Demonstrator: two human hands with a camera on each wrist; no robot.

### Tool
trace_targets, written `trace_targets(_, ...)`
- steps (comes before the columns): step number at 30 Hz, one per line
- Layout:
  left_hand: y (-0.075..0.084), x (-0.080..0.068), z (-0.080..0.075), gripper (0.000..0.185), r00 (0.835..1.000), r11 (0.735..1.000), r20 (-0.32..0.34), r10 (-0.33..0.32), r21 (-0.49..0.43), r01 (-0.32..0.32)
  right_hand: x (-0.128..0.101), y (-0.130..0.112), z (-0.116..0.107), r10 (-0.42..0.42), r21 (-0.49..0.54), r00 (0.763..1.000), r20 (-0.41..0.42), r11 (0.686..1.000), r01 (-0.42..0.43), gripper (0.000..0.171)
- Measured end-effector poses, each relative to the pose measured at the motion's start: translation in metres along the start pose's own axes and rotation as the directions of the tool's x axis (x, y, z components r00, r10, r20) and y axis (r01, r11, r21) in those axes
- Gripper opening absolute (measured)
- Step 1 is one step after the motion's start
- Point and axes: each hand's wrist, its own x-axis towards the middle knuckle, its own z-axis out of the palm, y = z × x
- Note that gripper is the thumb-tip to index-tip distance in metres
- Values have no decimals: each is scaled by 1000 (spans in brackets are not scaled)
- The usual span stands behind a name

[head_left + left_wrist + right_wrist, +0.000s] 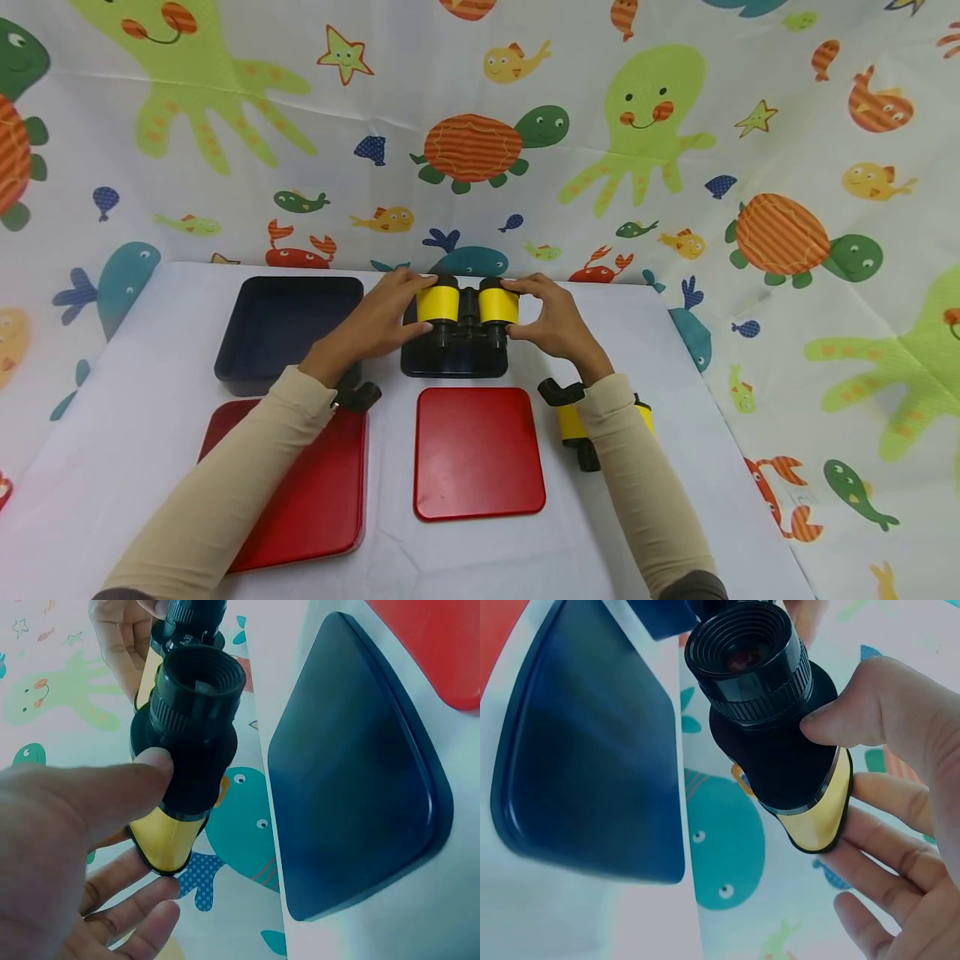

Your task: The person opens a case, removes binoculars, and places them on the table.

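A pair of yellow and black binoculars (468, 310) is held in the air by both hands, over a small dark blue tray or lid (453, 362). My left hand (378, 317) grips the left barrel, its thumb on the black body near the eyepiece (199, 682). On the other side my right hand (551, 321) grips the right barrel, its thumb pressed beside the other eyepiece (739, 645). In both wrist views the binoculars appear apart from the dark blue piece (360, 765).
A deep dark blue tray (288, 329) stands at the back left. Before it lies a large red tray or lid (322, 500); a smaller red one (480, 454) is centred in front. Another yellow and black object (573, 425) is partly hidden under the right forearm. A patterned curtain (480, 100) hangs behind.
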Motion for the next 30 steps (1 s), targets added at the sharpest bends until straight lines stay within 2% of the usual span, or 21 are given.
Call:
trace_targets(15, 14, 23, 18, 79, 1000, 1000, 20, -12, -12, 13, -10, 23, -15, 28, -6, 999, -17, 1000, -28, 67)
trace_targets(22, 17, 32, 26, 80, 1000, 1000, 27, 14, 6, -14, -12, 32, -22, 57, -16, 998, -16, 998, -58, 67)
trace_targets(30, 23, 43, 34, 79, 999, 1000, 41, 13, -10, -13, -15, 42, -32, 62, -30, 998, -14, 998, -62, 67)
